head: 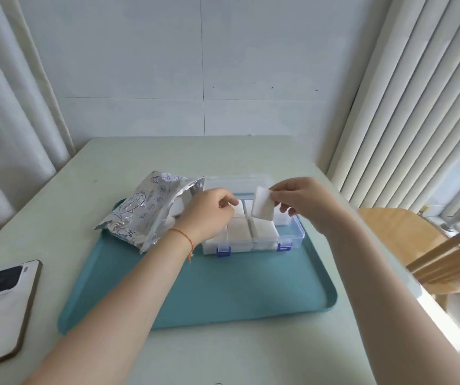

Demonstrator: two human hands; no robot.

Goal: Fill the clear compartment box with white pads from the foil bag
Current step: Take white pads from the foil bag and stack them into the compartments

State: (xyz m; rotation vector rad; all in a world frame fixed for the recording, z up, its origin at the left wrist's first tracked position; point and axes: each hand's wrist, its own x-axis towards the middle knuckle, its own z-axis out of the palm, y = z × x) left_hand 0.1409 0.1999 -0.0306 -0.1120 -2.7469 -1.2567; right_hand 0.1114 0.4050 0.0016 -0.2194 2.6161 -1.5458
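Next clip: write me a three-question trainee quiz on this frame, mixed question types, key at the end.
1. True or false: the right hand pinches a white pad above the clear box.
2. The foil bag lies where? A) left end of the teal tray B) on the phone C) inside the box
3. Fill in: the box's two front latches are ____ in colour.

Key: 1 true; 2 A; 3 blue

One foil bag (142,209), one clear compartment box (253,232), one teal tray (223,287). One phone (1,304). One white pad (263,204) is held up; those in the box are too blurred to count.
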